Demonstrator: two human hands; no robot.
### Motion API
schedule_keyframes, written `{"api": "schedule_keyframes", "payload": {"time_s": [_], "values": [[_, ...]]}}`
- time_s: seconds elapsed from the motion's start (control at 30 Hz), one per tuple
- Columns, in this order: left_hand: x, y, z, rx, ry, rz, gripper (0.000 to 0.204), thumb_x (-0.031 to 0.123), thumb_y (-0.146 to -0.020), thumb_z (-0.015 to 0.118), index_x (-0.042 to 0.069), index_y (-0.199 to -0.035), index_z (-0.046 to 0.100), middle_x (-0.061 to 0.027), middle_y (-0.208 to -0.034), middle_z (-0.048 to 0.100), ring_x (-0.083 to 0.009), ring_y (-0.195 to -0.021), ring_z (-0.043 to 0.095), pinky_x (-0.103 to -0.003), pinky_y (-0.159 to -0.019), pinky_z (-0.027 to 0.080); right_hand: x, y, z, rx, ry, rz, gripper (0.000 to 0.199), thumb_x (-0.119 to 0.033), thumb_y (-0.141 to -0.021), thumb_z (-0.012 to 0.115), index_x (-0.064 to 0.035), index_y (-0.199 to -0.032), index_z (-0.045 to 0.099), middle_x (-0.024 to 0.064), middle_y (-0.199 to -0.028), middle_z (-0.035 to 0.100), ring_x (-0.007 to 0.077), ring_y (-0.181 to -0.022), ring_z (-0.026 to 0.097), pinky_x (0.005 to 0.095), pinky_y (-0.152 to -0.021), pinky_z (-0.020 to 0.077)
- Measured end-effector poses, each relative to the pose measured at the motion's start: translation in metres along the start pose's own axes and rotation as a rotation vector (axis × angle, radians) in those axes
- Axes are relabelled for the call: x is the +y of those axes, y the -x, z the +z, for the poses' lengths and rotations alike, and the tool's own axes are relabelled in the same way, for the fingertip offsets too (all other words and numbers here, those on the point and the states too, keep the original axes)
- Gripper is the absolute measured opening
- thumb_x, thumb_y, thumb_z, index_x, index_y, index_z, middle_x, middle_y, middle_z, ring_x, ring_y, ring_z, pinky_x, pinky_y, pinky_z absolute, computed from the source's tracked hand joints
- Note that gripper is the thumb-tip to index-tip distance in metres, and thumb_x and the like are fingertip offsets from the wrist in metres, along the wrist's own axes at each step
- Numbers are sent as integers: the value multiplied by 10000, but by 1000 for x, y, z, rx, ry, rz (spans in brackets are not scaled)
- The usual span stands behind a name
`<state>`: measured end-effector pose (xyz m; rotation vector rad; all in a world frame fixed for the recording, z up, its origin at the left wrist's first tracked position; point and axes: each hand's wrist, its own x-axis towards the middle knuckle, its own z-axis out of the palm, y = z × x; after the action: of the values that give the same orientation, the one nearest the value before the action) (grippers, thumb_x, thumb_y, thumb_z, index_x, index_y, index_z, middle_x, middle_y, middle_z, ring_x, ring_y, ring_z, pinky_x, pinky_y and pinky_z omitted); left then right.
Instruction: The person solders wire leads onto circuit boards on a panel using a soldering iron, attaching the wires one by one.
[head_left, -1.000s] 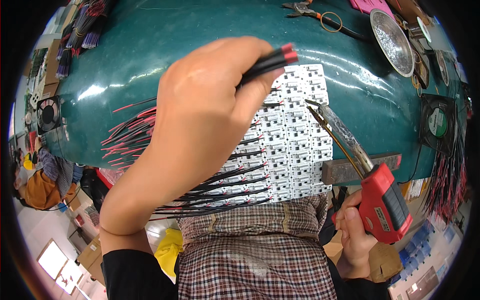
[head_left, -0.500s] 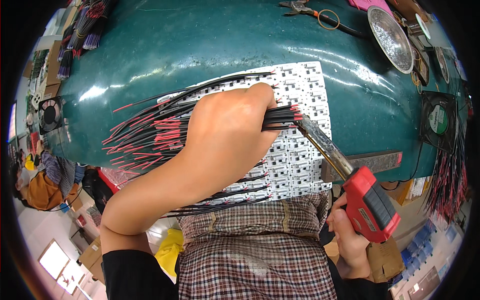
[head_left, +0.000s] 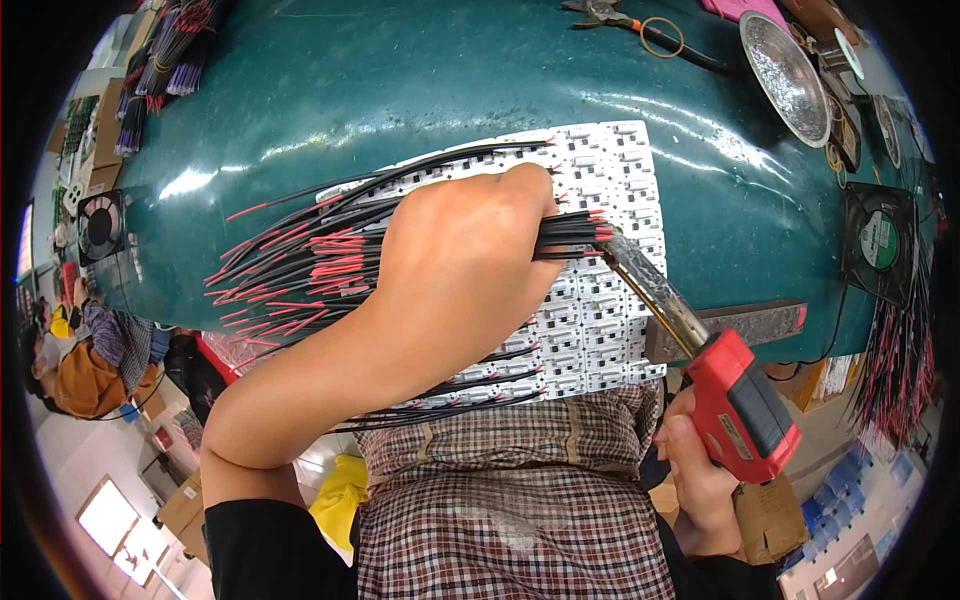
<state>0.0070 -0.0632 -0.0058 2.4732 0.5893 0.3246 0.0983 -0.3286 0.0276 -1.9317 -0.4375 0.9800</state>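
Your left hand (head_left: 460,260) is reaching in from the lower left, the forearm crossing diagonally over your checked shirt (head_left: 510,500), the back of the hand turned up toward the camera and the knuckles pointing right. Its grip is closing around a bundle of black and red wires (head_left: 572,234), whose short ends are sticking out past your fingers to the right, while the long tails are fanning out to the left across the desk (head_left: 330,90). The hand is sitting over the white panel of small circuit boards (head_left: 600,300), which is lying flat on the green desk close to its near edge, right in front of you.

Your right hand (head_left: 695,480) is staying low at the lower right, below the desk edge, wrapping its grip around the red handle of the soldering gun (head_left: 740,400). The gun is angling up and to the left, and its metal tip is meeting the exposed wire ends just beside your left fingers.

Farther back on the desk, a shallow round metal dish (head_left: 785,65) is resting at the upper right, with pliers (head_left: 600,12) near the far edge. A black cooling fan (head_left: 880,240) is sitting at the right, and another bundle of wires (head_left: 165,60) is lying at the upper left.
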Motion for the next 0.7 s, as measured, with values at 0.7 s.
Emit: {"api": "schedule_keyframes", "payload": {"time_s": [0.7], "values": [[0, -2, 1, -23, -31, 12, 206, 52, -718, 769, 20, -817, 592, -141, -676, 630, -330, -616, 643, -400, -562, 491, -2, -4, 6, 71, -84, -36, 78, -40, -894, 623, 16, -930, 583, 76, -730, 587, 90, -541, 499, 230, -497, 408]]}}
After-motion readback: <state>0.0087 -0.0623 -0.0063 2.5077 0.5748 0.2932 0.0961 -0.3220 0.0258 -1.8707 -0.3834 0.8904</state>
